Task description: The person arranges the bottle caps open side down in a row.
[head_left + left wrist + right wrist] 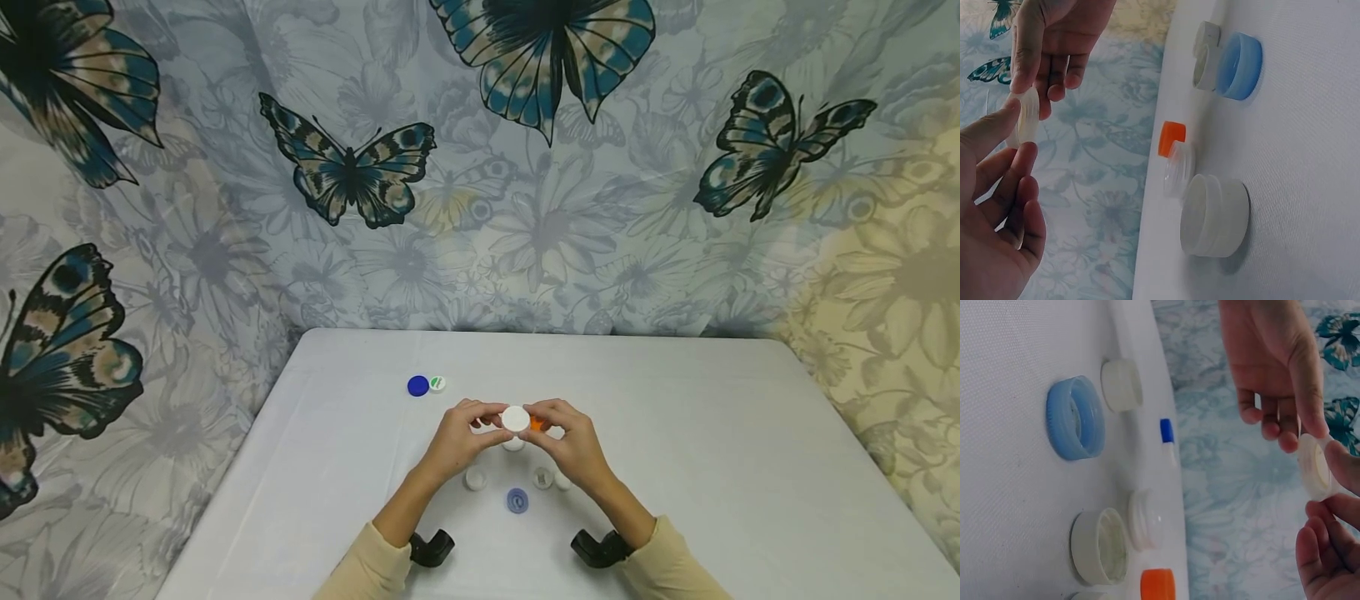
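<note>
A round white bottle cap point(515, 418) is held up over the table between both hands. My left hand point(461, 440) pinches one edge with thumb and fingers. Opposite it, my right hand point(573, 443) pinches the other edge. The wrist views show the cap point(1029, 119) from the side, raised off the table. Beneath the hands, in the right wrist view, are a light blue cap point(1075, 419), a clear cap point(1146, 520), an orange cap point(1157, 585) and a white cap point(1100, 547). Another white cap point(1216, 215) stands nearest the left wrist camera.
Farther back on the white table point(675, 417) lie a dark blue cap point(417, 386) and a small white cap with a green mark point(437, 383) side by side. Black wrist mounts point(432, 550) sit at both forearms. A butterfly-print cloth point(525, 250) hangs behind the table.
</note>
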A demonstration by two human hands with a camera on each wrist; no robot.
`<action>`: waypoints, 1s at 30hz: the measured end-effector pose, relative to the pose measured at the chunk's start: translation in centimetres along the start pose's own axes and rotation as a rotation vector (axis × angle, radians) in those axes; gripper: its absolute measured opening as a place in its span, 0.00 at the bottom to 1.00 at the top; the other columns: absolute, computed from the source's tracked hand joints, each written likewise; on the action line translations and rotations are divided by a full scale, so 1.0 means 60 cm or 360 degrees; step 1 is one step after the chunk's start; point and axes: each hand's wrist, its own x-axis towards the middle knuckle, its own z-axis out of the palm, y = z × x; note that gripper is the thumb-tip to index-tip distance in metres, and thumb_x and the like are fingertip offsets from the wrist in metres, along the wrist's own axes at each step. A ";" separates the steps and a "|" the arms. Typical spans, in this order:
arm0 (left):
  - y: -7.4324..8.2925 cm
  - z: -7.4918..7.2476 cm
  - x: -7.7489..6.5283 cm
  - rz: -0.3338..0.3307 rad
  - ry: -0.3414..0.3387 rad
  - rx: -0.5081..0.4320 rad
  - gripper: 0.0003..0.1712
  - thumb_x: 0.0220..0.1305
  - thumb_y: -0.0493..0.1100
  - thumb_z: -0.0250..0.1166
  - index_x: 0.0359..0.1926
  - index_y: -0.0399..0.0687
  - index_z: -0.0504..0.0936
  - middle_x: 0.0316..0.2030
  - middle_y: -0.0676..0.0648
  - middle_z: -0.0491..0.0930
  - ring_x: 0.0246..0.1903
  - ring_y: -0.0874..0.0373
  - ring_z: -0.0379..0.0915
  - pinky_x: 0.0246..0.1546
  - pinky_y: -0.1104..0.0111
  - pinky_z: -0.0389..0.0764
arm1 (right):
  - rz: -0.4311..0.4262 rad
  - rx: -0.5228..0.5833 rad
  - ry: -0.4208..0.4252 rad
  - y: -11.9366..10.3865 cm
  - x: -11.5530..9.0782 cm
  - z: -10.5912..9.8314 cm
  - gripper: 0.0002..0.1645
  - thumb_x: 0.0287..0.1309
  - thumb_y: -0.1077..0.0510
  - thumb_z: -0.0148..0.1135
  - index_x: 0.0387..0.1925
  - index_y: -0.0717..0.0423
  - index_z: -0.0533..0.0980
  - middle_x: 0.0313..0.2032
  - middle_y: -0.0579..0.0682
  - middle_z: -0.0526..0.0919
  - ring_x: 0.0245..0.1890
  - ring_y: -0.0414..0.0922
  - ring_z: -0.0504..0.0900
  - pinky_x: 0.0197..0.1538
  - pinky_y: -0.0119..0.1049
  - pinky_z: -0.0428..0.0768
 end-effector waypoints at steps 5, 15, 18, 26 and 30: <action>-0.003 0.000 -0.001 -0.0009 0.0014 0.0003 0.19 0.51 0.45 0.75 0.46 0.48 0.87 0.39 0.51 0.85 0.41 0.59 0.73 0.41 0.71 0.76 | 0.0024 -0.0003 -0.0037 0.008 -0.001 0.003 0.20 0.39 0.72 0.75 0.40 0.71 0.82 0.34 0.60 0.85 0.31 0.36 0.77 0.34 0.40 0.82; -0.007 -0.001 0.001 0.0026 0.0015 0.0064 0.21 0.54 0.46 0.73 0.49 0.46 0.84 0.40 0.50 0.84 0.42 0.57 0.74 0.42 0.69 0.78 | 0.0056 0.0018 -0.0083 0.044 0.001 0.013 0.20 0.43 0.64 0.76 0.42 0.63 0.83 0.36 0.53 0.85 0.30 0.35 0.77 0.34 0.36 0.82; -0.010 -0.002 0.003 0.0024 0.0025 0.0077 0.21 0.53 0.46 0.74 0.49 0.47 0.85 0.40 0.50 0.85 0.41 0.58 0.74 0.42 0.70 0.78 | 0.0075 0.0024 -0.0124 0.042 0.007 0.011 0.20 0.44 0.64 0.76 0.43 0.63 0.83 0.36 0.52 0.85 0.30 0.40 0.78 0.34 0.37 0.81; -0.013 -0.010 0.010 0.0077 0.0051 0.0103 0.20 0.53 0.45 0.74 0.48 0.44 0.85 0.39 0.48 0.85 0.40 0.55 0.75 0.41 0.60 0.80 | 0.0142 -0.0027 -0.0227 0.041 0.023 0.014 0.22 0.45 0.62 0.76 0.45 0.62 0.83 0.38 0.52 0.85 0.32 0.50 0.80 0.36 0.39 0.83; -0.017 -0.013 0.014 0.0067 0.0055 0.0147 0.20 0.53 0.44 0.74 0.47 0.44 0.85 0.39 0.48 0.85 0.40 0.56 0.75 0.41 0.60 0.80 | 0.0149 -0.0047 -0.0275 0.045 0.034 0.018 0.22 0.46 0.61 0.76 0.45 0.63 0.83 0.38 0.53 0.85 0.34 0.49 0.79 0.36 0.37 0.82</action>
